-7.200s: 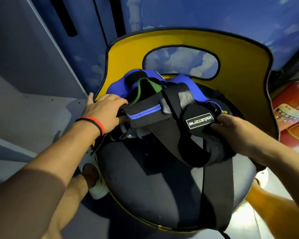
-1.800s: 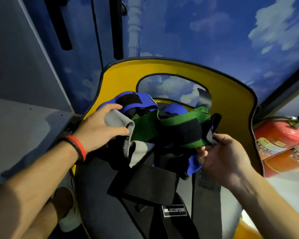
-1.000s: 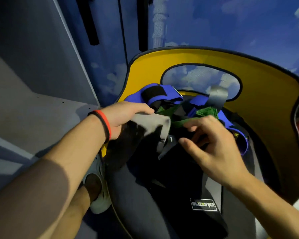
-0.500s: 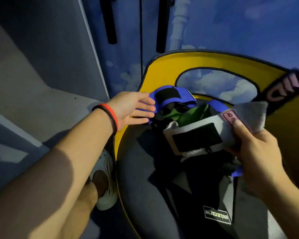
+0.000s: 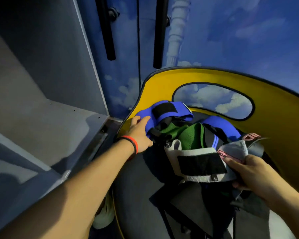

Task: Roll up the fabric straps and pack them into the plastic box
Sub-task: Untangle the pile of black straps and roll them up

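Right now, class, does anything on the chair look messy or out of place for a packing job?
Yes. The straps lie in a loose tangled heap on the chair seat: blue strap, green strap, none rolled. Only the grey strap is in the right hand; the left hand reaches toward the blue one. No plastic box shows.

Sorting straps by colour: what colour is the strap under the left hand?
Blue with a black patch, seen in the head view.

Dim bluish light, deep shadows, wide-angle bending at edges, slight motion blur.
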A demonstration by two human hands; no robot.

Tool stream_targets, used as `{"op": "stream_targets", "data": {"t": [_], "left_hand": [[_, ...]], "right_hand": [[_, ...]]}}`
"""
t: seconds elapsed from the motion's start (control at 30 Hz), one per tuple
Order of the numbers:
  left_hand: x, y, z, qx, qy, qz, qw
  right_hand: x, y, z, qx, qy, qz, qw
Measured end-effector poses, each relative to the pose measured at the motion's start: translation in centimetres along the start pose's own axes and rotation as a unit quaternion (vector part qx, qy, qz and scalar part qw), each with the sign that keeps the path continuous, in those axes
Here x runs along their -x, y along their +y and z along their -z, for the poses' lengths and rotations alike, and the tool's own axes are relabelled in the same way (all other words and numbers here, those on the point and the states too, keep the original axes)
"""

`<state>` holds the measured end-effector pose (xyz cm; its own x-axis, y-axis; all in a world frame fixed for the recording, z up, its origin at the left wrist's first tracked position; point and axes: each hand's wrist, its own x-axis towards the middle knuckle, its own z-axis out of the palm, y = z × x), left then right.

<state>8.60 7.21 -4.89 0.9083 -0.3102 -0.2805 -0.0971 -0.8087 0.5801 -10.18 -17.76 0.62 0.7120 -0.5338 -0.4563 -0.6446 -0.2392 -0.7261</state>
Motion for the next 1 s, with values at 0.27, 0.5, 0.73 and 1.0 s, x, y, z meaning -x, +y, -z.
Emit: {"op": "stream_targets", "data": {"t": [0.27, 0.5, 0.73, 1.0], "left_hand": [[-3.0, 0.1, -2.2, -0.132, 0.148, -0.03, 0.98], [-2.2, 2.2, 3.2, 0.008, 0.242, -0.093, 0.966], [-0.8, 4.3, 5.9, 0.198, 0.245, -0.097, 0.944], [-1.0, 2.4, 5.1, 0.029, 0.258, -0.057, 0.964]], "right_hand": [[0.2, 0.4, 0.3, -0.004, -0.029, 0.003, 1.0], [0.2, 0.4, 0.5, 0.0, -0.035, 0.03, 0.999], [-0.2, 1.2, 0.4, -0.002, -0.028, 0.04, 0.999], [-0.3, 1.0, -0.6, 0.013, -0.042, 0.095, 0.994]]}}
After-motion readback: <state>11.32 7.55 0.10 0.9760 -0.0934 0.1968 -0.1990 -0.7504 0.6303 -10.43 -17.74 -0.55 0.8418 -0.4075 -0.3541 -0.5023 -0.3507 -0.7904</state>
